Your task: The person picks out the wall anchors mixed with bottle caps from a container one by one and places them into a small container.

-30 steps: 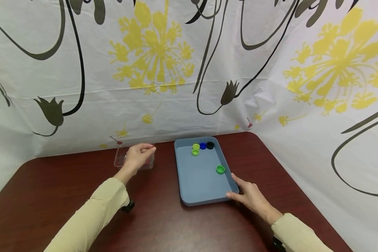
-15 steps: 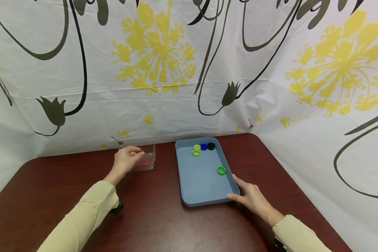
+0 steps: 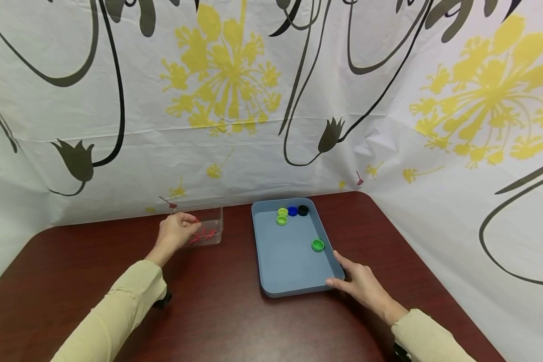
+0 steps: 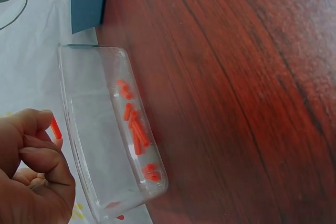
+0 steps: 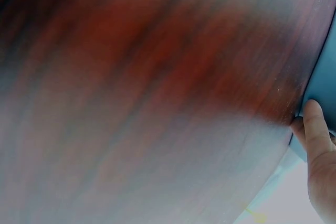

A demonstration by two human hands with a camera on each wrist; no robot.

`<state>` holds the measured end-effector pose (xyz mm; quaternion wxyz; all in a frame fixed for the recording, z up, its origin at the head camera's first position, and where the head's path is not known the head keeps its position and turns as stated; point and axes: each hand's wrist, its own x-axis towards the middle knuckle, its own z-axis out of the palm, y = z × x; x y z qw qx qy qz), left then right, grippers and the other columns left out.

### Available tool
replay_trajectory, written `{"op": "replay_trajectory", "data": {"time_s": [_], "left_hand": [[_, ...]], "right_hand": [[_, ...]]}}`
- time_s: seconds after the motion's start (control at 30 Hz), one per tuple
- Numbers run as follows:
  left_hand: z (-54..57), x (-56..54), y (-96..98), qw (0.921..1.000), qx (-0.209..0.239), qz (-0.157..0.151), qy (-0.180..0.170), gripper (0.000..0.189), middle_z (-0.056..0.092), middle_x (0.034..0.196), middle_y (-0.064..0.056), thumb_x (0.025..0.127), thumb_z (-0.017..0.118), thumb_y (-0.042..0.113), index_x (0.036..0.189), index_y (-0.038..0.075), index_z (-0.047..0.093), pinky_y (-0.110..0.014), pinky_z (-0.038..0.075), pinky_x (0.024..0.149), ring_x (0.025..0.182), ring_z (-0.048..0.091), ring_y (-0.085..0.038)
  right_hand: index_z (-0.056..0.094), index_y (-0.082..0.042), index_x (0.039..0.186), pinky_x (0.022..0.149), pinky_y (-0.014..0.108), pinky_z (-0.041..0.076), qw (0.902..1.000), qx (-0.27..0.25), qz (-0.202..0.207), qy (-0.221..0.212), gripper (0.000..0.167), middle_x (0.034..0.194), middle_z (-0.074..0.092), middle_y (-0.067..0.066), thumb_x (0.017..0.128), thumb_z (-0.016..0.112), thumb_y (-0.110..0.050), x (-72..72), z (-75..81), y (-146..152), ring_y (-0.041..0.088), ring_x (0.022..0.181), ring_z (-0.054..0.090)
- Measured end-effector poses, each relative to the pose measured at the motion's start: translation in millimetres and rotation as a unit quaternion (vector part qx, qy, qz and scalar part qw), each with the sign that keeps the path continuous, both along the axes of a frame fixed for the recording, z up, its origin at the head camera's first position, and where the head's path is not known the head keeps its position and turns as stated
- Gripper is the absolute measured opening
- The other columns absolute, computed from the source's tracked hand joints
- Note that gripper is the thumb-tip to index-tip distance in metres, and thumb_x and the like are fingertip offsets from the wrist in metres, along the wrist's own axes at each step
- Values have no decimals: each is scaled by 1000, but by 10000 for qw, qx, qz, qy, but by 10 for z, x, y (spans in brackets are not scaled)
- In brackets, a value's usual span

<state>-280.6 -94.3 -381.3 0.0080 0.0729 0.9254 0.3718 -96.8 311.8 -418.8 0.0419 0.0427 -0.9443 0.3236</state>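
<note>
My left hand (image 3: 174, 235) is over the left side of a clear plastic box (image 3: 216, 217), thumb and forefinger pinching a short red stick (image 4: 56, 128). Several more red sticks (image 4: 137, 136) lie loose on the bottom of that box. At the near right corner of a blue-grey tray (image 3: 289, 264), my right hand (image 3: 366, 287) grips the rim, thumb on the front edge and fingers along the right side. In the right wrist view only the tray's edge (image 5: 324, 85) shows beside the fingers.
Inside the tray, two yellow-green caps (image 3: 281, 220), a blue cap (image 3: 292, 211) and a black cap (image 3: 302, 210) sit near the far end. A green cap (image 3: 318, 245) lies by the right wall. A patterned white cloth (image 3: 253, 166) hangs behind the dark wooden table (image 3: 217, 311).
My left hand has drawn back leftward across the clear box, uncovering red sticks inside it, and dropped slightly. The right hand and the tray have stayed in place.
</note>
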Motion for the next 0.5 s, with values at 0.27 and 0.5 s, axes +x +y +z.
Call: {"op": "replay_trajectory", "data": {"time_s": [0.27,0.5], "left_hand": [[-17,37,-51,10000,-29,-39,80,35,70,89,-17,88,65,23,112,-3,63,-34,50,61,71,64,-21],[0,162,16,9987,-52,-287,428,37,68,80,-13,90,63,24,117,-2,60,-28,41,52,58,56,-16]], "right_hand": [[38,4,141,87,43,50,10000,18,5,-14,81,138,45,25,81,71,-39,-34,9,-12,37,122,50],[38,3,141,82,39,52,9999,79,-76,-6,82,136,46,26,80,71,-41,-22,43,22,36,119,52]]}}
